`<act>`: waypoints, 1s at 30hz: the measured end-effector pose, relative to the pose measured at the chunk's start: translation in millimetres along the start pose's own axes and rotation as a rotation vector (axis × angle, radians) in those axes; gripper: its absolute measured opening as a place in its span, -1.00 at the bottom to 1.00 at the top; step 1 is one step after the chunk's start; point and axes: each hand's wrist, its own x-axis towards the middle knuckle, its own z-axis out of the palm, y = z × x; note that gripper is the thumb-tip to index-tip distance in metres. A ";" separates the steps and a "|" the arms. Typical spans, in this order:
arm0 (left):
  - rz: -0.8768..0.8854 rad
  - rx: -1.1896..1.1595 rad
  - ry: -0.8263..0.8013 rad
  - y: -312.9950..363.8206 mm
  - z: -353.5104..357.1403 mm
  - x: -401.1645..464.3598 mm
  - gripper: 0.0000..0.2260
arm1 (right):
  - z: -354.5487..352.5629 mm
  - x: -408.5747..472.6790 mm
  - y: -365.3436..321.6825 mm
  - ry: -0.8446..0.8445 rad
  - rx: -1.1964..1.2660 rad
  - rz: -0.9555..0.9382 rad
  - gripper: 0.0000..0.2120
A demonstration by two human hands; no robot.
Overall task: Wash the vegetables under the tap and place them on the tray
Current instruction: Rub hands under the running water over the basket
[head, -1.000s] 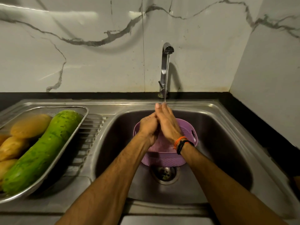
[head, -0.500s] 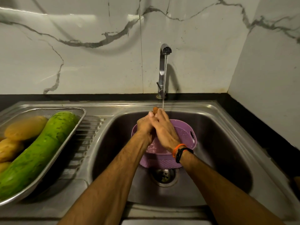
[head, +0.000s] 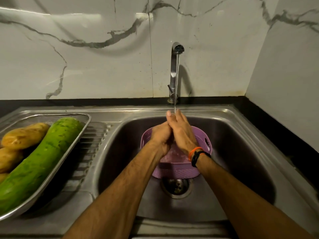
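Sink [head: 250, 169] basin carries a purple basket [head: 176, 171] sitting just behind the drain [head: 176, 186]; tray [head: 84, 128] sits on the drainboard at the sink's left edge with a gourd [head: 39, 163] and potatoes [head: 24, 136] already in it. Tap [head: 174, 66] at the back edge is running, thin stream landing on the fingertips. Both hands are pressed together over the basket under the stream: left hand [head: 161, 135] curled round something, right hand [head: 181, 133] laid flat against it with fingers nearly straight. The vegetable between them is hidden, so can't tell what it is, which way it points or where its long axis runs; the stacked palms suggest roughly toward the tap, but that's a guess. Gourd's long axis runs diagonal, far end toward the tray's back right corner, near end off the frame's left edge. Risks, my read: wet grip slips and the item drops into the basket or past it toward the drain; the tray is crowded and the gourd rides on its rim, so adding another piece carelessly could roll something onto the drainboard.
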 end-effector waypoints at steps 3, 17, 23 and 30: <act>0.013 -0.061 0.076 4.6 -5.7 4.9 -0.82 | 6.3 -10.2 3.5 -0.067 -0.007 -0.035 -0.32; 0.016 0.064 0.034 -0.1 -1.2 3.0 -0.74 | -1.0 1.3 -0.7 0.018 0.016 -0.004 -0.29; 0.083 0.070 0.089 7.6 -7.4 7.3 -0.84 | 5.7 -5.2 2.7 0.039 0.117 -0.001 -0.49; 0.154 0.151 0.072 4.6 -14.5 9.0 -0.73 | -3.5 -2.0 0.3 0.225 0.200 0.071 -0.77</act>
